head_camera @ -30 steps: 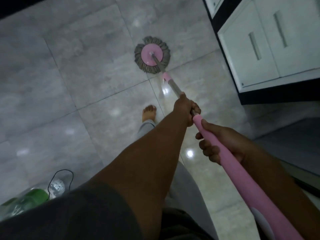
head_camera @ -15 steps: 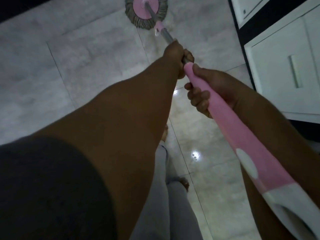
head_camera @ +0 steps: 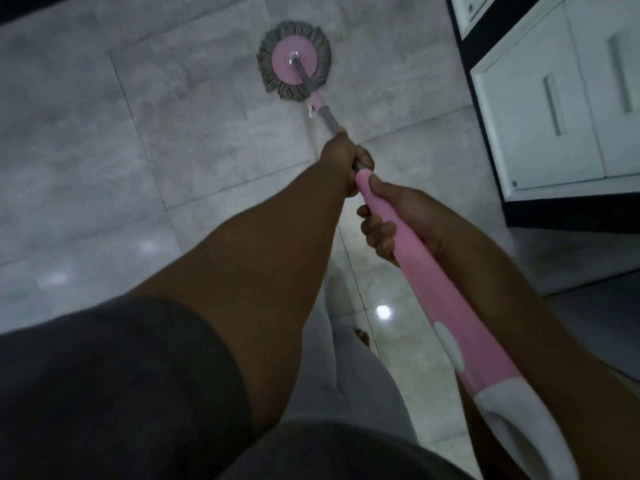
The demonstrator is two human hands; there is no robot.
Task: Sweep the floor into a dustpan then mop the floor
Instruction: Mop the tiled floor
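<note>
A spin mop with a round pink disc and grey fringe, the mop head (head_camera: 293,60), lies flat on the grey tiled floor (head_camera: 194,126) ahead of me. Its grey pole runs back into a long pink handle (head_camera: 440,299) with a white end at the lower right. My left hand (head_camera: 341,157) grips the pole where the grey metal meets the pink sleeve. Just behind it, my right hand (head_camera: 391,220) wraps its fingers round the pink handle. No dustpan or broom is in view.
A white cabinet (head_camera: 554,109) with recessed handles and a dark plinth stands at the right, close to the mop's path. My grey trouser legs and a bare foot (head_camera: 362,336) are below the arms. Glossy tiles stretch to the left.
The mop head has come back toward me from the far edge of view and now sits lower in frame. Both hands keep the same grip. The bottles seen earlier at lower left are out of view.
</note>
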